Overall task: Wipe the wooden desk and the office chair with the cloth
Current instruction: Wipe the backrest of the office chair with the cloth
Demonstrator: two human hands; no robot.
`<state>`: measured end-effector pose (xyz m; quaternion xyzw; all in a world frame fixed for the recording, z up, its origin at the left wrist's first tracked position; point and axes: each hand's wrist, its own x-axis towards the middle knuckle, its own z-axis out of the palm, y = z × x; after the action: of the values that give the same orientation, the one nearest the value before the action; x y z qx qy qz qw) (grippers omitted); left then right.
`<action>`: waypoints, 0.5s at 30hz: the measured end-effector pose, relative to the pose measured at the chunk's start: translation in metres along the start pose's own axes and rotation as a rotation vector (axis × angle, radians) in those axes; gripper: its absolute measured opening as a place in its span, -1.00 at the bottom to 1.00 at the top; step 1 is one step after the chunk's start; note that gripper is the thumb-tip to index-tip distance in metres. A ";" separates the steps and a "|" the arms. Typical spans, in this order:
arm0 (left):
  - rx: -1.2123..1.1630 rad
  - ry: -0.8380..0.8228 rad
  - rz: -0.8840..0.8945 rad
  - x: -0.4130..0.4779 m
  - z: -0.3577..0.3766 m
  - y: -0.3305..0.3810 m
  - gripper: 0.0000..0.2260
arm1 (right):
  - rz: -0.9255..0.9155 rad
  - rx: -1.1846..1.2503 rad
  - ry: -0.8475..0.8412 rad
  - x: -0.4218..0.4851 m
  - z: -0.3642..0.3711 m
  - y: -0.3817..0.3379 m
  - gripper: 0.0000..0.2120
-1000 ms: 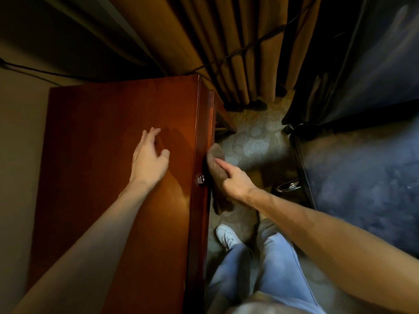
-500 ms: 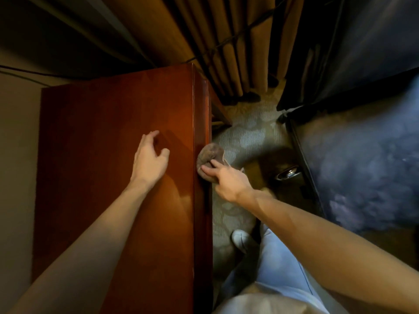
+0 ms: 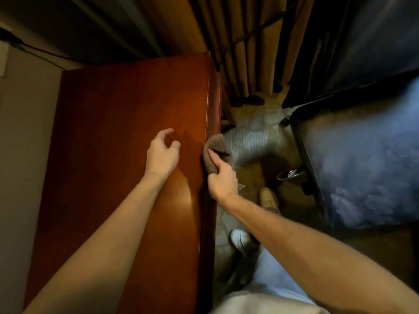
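As the right grip (image 3: 223, 181) pinches the cloth (image 3: 217, 146) against the desk edge (image 3: 213, 98), the left grip (image 3: 162, 155) curls loosely.

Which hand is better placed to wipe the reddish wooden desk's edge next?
The right hand: it grips the brown cloth against the edge of the reddish wooden desk. The left hand holds nothing, fingers loosely curled.

the left arm (image 3: 102, 236) reaches forward from the lower left corner, wrist straight. the left hand (image 3: 162, 156) is back-up, its fingers loosely curled and the thumb out to the side (it holds nothing). the right arm (image 3: 294, 234) comes in from the lower right. the right hand (image 3: 221, 180) is knuckles-up, lower fingers bunched round a cloth (image 3: 217, 146), forefinger laid straight along it.
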<state>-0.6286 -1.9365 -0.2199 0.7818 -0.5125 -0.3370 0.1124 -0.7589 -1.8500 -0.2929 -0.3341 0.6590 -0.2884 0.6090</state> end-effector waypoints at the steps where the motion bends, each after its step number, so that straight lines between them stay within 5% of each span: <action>1: -0.002 -0.003 0.004 -0.005 0.000 -0.002 -0.64 | -0.008 0.031 0.013 -0.007 0.006 0.004 -0.20; 10: -0.048 -0.097 0.103 -0.039 -0.023 0.006 -0.72 | 0.247 0.588 0.005 -0.003 -0.039 -0.014 -0.57; 15: -0.083 -0.158 0.230 -0.044 -0.017 0.069 -0.74 | 0.169 0.500 0.161 -0.041 -0.108 -0.031 -0.55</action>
<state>-0.6788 -1.9316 -0.1528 0.6833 -0.5917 -0.4034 0.1420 -0.8618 -1.8396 -0.2335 -0.0935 0.6391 -0.4158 0.6402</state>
